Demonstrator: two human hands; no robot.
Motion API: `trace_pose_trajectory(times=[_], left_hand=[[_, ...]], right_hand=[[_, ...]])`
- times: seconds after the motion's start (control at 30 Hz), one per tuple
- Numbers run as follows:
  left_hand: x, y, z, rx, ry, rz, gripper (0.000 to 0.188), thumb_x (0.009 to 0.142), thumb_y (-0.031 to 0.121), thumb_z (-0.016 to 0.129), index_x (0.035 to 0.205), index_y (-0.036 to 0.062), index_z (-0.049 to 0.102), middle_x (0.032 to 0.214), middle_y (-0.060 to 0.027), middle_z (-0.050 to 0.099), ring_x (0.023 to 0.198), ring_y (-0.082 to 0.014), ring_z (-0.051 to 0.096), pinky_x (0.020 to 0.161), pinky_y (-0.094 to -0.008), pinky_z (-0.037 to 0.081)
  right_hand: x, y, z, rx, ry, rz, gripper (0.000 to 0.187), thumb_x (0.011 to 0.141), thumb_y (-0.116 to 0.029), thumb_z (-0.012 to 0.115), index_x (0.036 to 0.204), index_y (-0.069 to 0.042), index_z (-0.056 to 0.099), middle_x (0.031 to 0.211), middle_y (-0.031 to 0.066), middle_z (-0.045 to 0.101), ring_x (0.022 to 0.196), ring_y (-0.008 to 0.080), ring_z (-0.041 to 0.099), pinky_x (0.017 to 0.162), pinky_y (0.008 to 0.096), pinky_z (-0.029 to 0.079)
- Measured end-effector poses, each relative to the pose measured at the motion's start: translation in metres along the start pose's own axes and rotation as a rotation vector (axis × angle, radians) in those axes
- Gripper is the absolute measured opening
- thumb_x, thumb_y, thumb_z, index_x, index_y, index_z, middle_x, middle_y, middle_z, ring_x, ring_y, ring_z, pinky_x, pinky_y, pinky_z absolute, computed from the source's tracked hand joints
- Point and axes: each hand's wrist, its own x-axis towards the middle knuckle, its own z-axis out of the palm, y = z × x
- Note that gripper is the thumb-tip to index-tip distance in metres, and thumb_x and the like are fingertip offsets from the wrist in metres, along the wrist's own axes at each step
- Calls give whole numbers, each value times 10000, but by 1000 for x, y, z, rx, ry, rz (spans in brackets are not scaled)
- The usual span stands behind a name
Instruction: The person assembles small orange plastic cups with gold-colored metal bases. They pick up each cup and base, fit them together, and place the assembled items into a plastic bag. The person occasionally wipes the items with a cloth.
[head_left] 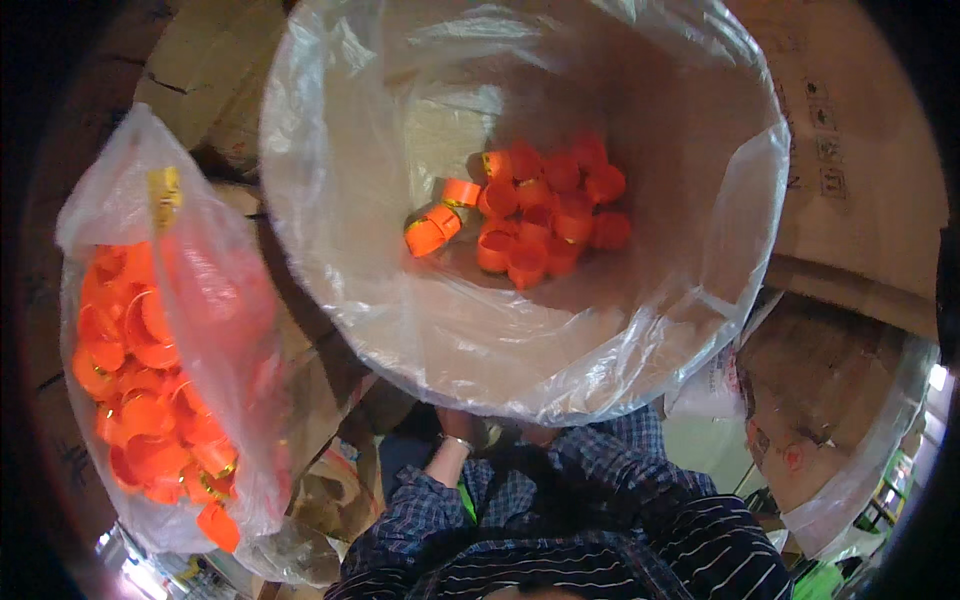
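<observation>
A large clear plastic bag [350,230] hangs wide open in front of me, its mouth facing up. Several bright orange, ring-like plastic pieces [535,215] lie loose at its bottom, some with yellow marks. Below the near rim, close to my body, is my left hand [457,424], with a thin band on its wrist. My right hand [539,434] is to the right of it, under the same rim. Only small parts of both hands show; the bag and shadow hide the fingers, so whether they hold anything is not visible.
On the left, a second clear bag [205,290] with a yellow label is full of similar orange pieces, one at its lower edge. Brown cardboard cartons [860,170] stand around the open bag. At the lower right is another open carton [815,400] with plastic over its edge.
</observation>
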Motion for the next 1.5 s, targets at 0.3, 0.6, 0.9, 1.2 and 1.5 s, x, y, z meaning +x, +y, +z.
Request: trace_pose_trajectory(times=[0.3, 0.6, 0.9, 1.2, 1.5], left_hand=[[-125, 213, -22, 447, -126, -195, 268, 920, 251, 631, 841, -5, 647, 741, -75, 700, 631, -159, 644, 608, -320, 514], [-219, 311, -74, 189, 55, -113, 282, 911, 282, 660, 852, 6, 648, 715, -74, 689, 604, -147, 630, 589, -293, 503], [-256, 220, -143, -230, 657, -268, 495, 864, 457, 688, 1001, -19, 670, 749, -75, 670, 671, -169, 624, 593, -316, 487], [-174, 235, -293, -699, 862, -209, 734, 869, 578, 637, 1293, -14, 547, 1225, -70, 611, 1012, -174, 610, 723, -289, 510], [-130, 199, -369, -562, 887, -177, 423, 864, 320, 707, 1164, 26, 658, 1066, -58, 687, 916, -233, 648, 761, -386, 516]], right_hand=[[-151, -96, -90, 175, 110, 373, 354, 943, -365, 555, 1148, -99, 669, 921, 210, 689, 860, 375, 672, 745, 435, 520], [-195, -123, -263, -460, 103, 308, 372, 933, -354, 564, 1092, -39, 682, 921, 206, 705, 828, 397, 675, 723, 479, 522], [-150, -139, -333, -605, 28, 197, 381, 875, -342, 662, 1046, -3, 686, 883, 178, 713, 810, 309, 703, 690, 425, 532], [18, -340, -228, 566, 101, 134, 361, 929, -218, 626, 1160, 58, 640, 1060, 96, 672, 971, 224, 645, 842, 344, 524], [244, -431, -143, 429, 137, 37, 436, 916, -113, 634, 1330, -39, 524, 1321, 102, 549, 1172, 245, 559, 968, 397, 485]])
